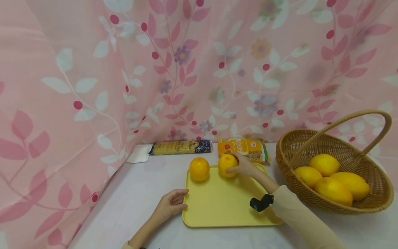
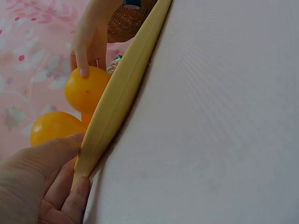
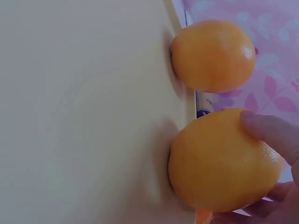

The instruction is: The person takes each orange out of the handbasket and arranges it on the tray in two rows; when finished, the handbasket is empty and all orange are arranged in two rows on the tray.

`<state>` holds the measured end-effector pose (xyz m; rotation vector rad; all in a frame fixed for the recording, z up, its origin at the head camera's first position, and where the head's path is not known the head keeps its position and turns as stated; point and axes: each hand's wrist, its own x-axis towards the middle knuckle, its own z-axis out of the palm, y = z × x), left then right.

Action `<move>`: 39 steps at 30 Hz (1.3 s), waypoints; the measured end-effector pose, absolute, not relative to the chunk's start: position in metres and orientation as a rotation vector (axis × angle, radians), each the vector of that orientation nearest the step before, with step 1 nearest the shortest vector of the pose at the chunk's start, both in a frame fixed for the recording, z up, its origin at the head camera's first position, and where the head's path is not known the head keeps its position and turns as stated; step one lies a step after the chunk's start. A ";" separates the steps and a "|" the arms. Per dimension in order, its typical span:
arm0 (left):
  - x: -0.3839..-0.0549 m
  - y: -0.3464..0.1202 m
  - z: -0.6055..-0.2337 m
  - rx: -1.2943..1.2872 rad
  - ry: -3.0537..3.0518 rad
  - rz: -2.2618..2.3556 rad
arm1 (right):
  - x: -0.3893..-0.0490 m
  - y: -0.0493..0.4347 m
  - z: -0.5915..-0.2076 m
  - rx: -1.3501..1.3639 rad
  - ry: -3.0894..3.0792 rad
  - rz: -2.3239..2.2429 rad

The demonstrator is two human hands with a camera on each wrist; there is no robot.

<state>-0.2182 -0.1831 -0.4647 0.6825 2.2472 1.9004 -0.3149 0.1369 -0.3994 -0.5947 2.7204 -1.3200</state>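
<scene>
A yellow tray [image 1: 230,204] lies on the table, with an orange [image 1: 199,169] at its far left corner. My right hand [image 1: 244,165] grips a second orange [image 1: 228,165] at the tray's far edge, just right of the first. In the right wrist view the thumb presses on the side of this held orange [image 3: 224,161], fingers curl beneath, and the fruit sits right at the tray surface. My left hand [image 1: 171,204] is at the tray's left edge. The left wrist view shows its thumb and fingers [image 2: 77,196] pinching the rim [image 2: 100,135].
A wicker basket [image 1: 284,152] with several yellow oval fruits [image 1: 334,190] stands at the right, its handle arching up. Behind the tray lie a pasta packet [image 1: 180,147], an orange food bag [image 1: 248,148] and a white cloth or paper [image 1: 139,154]. A floral curtain [image 1: 199,76] hangs behind.
</scene>
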 end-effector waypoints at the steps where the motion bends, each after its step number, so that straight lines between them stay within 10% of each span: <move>1: -0.219 -0.183 -0.466 0.688 2.252 1.899 | -0.315 0.137 -0.399 -0.594 2.713 -1.320; 39: -0.218 -0.183 -0.463 0.649 2.218 1.920 | -0.232 0.203 -0.296 -0.938 2.810 -1.603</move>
